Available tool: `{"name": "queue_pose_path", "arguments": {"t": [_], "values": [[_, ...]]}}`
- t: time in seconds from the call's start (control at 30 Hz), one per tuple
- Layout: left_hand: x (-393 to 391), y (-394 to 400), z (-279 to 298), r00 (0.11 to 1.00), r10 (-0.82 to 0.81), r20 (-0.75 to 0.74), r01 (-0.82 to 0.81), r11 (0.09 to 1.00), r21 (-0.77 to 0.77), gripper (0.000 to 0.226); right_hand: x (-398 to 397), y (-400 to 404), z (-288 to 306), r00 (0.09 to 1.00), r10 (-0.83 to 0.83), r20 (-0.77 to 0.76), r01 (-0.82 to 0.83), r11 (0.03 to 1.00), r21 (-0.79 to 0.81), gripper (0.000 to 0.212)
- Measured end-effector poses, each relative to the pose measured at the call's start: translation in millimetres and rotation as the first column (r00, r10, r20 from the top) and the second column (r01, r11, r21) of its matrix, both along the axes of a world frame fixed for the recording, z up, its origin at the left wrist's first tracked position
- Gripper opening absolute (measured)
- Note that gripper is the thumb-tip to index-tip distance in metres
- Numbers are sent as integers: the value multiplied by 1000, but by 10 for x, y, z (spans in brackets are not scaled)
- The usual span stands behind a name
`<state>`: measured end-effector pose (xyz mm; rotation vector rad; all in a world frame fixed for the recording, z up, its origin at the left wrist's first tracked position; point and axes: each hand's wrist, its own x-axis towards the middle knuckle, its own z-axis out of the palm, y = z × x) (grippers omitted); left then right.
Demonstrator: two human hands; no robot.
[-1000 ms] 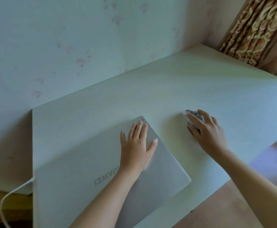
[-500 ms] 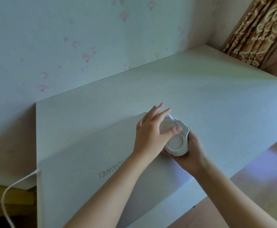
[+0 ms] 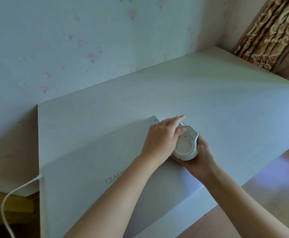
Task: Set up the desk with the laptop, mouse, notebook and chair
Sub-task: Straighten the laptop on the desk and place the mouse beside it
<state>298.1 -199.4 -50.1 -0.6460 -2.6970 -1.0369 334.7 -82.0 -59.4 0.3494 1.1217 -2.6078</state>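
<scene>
A closed silver laptop (image 3: 92,162) lies at an angle on the left part of the pale desk (image 3: 217,103), logo facing up. Over the laptop's right corner my right hand (image 3: 198,157) cups a white mouse (image 3: 185,146) turned belly up, its round underside plate showing. My left hand (image 3: 162,138) rests against the mouse's left side, fingers stretched over its front end and thumb pressed on the underside. No notebook or chair is in view.
A white cable (image 3: 14,196) runs from the laptop's left edge down off the desk. Floral wallpaper (image 3: 88,40) backs the desk. A patterned brown curtain (image 3: 271,31) hangs at the far right corner. Floor (image 3: 269,194) shows beyond the desk's front edge.
My right hand lifted the mouse off the desk, turned it belly up and brought it over the laptop's corner. My left hand left the laptop lid and came onto the mouse.
</scene>
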Motion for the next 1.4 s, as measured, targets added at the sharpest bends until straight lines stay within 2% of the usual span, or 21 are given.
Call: {"name": "queue_pose_path", "arguments": {"t": [0.07,0.23,0.3,0.37,0.4,0.43,0.5,0.53,0.6,0.63,0.67,0.7,0.93,1.0,1.17,1.27,1.4], "values": [[-31,-27,-40,997,35,-65,-35,999,2,34,-12,-13,49,1000,25,7,-25,1000,-2,30],[-65,-29,-2,997,76,9,-76,997,7,34,-79,-18,102,996,87,-25,-86,996,19,28],[-74,-22,5,996,84,-17,-84,996,-3,37,-118,19,85,998,66,-13,-64,989,133,33],[-72,-46,-35,994,112,-16,-113,992,-50,43,-173,84,63,997,-25,-68,47,935,350,37],[-60,-74,-74,991,136,0,-136,987,-88,47,-205,125,56,988,-74,-134,131,857,499,33],[-38,-113,-126,987,163,5,-161,978,-134,50,-241,173,43,972,-100,-214,218,731,647,30],[27,-200,-258,980,199,-30,-200,948,-249,58,-308,275,-16,929,-42,-367,353,391,850,34],[55,-239,-330,977,207,-43,-210,928,-306,63,-334,313,-62,918,31,-395,380,209,901,37],[93,-299,-456,973,226,-47,-226,893,-390,69,-361,347,-178,912,191,-364,394,-153,906,40],[107,-317,-495,971,235,-37,-229,881,-414,72,-364,349,-250,906,265,-330,402,-295,866,41],[117,-326,-517,970,242,-22,-228,874,-430,75,-372,350,-331,894,325,-310,424,-383,821,40],[120,-330,-535,969,247,-4,-223,868,-443,78,-372,346,-390,881,361,-305,447,-427,786,39],[140,-316,-532,965,263,10,-231,864,-448,77,-343,310,-482,850,369,-376,521,-482,704,36],[147,-321,-512,964,262,44,-213,862,-460,78,-337,317,-468,858,390,-334,501,-489,714,39],[160,-415,-339,965,213,152,-104,846,-524,62,-193,322,-243,899,403,-168,365,-480,798,47],[302,-552,-26,978,196,69,-128,830,-543,55,23,261,93,883,438,-172,374,-430,822,47],[656,-764,532,976,205,-70,-215,871,-441,49,414,129,593,832,495,-248,474,-405,782,45]]}}
